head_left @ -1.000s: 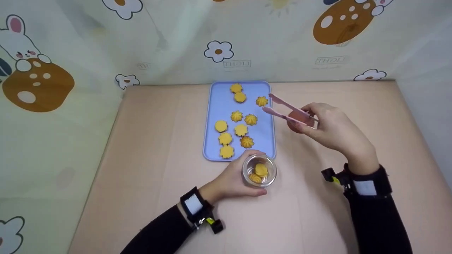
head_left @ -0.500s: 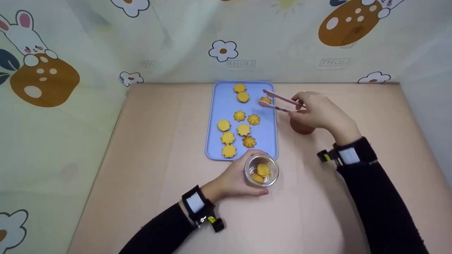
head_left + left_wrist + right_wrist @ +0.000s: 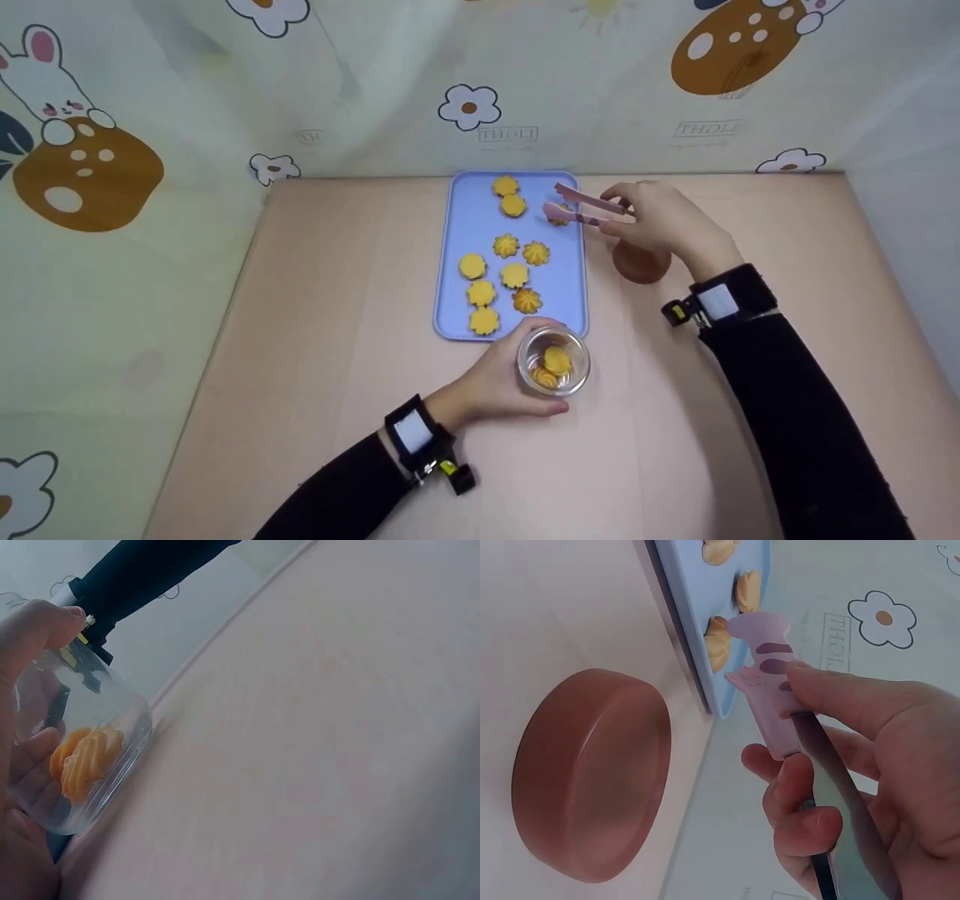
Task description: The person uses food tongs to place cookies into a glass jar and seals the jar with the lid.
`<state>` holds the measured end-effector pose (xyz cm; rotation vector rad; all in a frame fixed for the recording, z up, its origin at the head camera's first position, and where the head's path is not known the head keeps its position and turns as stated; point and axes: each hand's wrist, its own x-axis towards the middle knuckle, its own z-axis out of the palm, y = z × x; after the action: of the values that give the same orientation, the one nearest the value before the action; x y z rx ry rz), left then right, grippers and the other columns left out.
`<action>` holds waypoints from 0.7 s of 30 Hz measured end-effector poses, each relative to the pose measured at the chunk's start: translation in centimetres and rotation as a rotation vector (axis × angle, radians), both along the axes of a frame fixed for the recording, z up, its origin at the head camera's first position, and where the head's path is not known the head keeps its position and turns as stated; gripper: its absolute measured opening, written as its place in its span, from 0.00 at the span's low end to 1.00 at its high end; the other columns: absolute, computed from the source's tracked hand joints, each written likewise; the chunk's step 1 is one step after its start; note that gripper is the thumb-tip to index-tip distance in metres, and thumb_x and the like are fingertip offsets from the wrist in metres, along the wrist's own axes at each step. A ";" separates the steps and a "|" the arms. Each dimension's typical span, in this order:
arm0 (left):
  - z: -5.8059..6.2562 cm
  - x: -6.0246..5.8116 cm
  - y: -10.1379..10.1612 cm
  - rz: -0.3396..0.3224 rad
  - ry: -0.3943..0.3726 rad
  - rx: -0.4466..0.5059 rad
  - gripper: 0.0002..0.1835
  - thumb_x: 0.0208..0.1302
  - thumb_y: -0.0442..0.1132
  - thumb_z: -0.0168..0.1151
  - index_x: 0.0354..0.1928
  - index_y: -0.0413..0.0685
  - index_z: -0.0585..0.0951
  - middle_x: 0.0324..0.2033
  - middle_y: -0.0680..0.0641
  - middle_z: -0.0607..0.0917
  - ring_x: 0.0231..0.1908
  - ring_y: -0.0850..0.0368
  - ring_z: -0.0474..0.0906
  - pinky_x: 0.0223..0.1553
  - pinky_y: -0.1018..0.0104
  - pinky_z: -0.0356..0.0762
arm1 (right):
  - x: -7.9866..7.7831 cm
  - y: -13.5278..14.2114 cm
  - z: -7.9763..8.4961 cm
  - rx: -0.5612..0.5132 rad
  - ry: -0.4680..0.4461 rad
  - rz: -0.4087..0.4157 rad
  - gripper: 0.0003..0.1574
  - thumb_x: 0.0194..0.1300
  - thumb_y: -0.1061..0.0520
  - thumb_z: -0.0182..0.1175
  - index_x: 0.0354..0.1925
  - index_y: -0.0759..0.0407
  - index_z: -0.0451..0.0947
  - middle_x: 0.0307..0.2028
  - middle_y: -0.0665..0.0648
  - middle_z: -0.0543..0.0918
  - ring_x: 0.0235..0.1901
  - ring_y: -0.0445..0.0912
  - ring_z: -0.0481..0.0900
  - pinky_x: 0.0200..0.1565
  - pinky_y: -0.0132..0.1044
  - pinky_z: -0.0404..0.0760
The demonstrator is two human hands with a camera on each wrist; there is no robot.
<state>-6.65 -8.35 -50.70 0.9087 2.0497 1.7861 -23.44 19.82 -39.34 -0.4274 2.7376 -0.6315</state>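
Nearest the person, the left hand (image 3: 499,386) is wrapped round a small clear glass jar (image 3: 553,362), fingers curled about its wall, holding it upright on the tan table (image 3: 337,300) just off the near edge of the blue tray (image 3: 469,217). The left wrist view shows at least two yellow piped cookies (image 3: 81,759) lying in the jar bottom.

Mid-distance: eight or so loose cookies are spread on the tray, the nearest cluster (image 3: 495,292) just beyond the jar. To the right of the tray, a round brown lid (image 3: 640,261) lies flat on the table, apart from everything else.

Farther off, the right hand (image 3: 664,217) grips pink tongs (image 3: 581,208), thumb and fingers pinching the arms partway along. The tips sit either side of the cookie at the tray's far right edge (image 3: 720,641). The head view is blurry there, so whether the tips are touching it yet is hard to call; the wrist view suggests they're close on it, prob. not fully squeezed.

To do this step well, I'd judge: keep the tong tips low and level w/ the tray, centre the cookie between them, squeeze gently so the ridges don't crumble, and lift straight up clear of the rim. Meanwhile keep the jar steady and its mouth unobstructed.
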 end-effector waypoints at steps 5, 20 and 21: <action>0.0 0.1 0.0 0.003 0.000 0.004 0.53 0.48 0.42 0.90 0.74 0.55 0.68 0.68 0.55 0.80 0.70 0.56 0.76 0.77 0.54 0.71 | 0.3 -0.1 -0.4 0.009 -0.002 -0.002 0.35 0.76 0.48 0.69 0.75 0.58 0.76 0.60 0.69 0.84 0.55 0.62 0.81 0.62 0.63 0.82; -0.1 0.0 0.0 0.005 -0.001 0.010 0.52 0.47 0.41 0.90 0.74 0.55 0.69 0.68 0.56 0.80 0.70 0.56 0.76 0.77 0.54 0.71 | 0.9 -0.5 -0.8 0.030 -0.025 -0.062 0.35 0.73 0.49 0.73 0.71 0.62 0.78 0.53 0.70 0.87 0.50 0.62 0.83 0.55 0.59 0.86; -0.1 0.0 0.0 0.005 -0.002 0.011 0.52 0.47 0.41 0.90 0.74 0.55 0.69 0.68 0.56 0.80 0.70 0.56 0.76 0.77 0.54 0.71 | 1.0 -0.6 -0.8 0.030 -0.025 -0.067 0.35 0.73 0.50 0.72 0.71 0.62 0.78 0.53 0.70 0.87 0.49 0.62 0.83 0.55 0.59 0.86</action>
<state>-6.66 -8.35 -50.78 0.9052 2.0455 1.8016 -22.46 19.27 -40.13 -0.3202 2.7438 -0.6079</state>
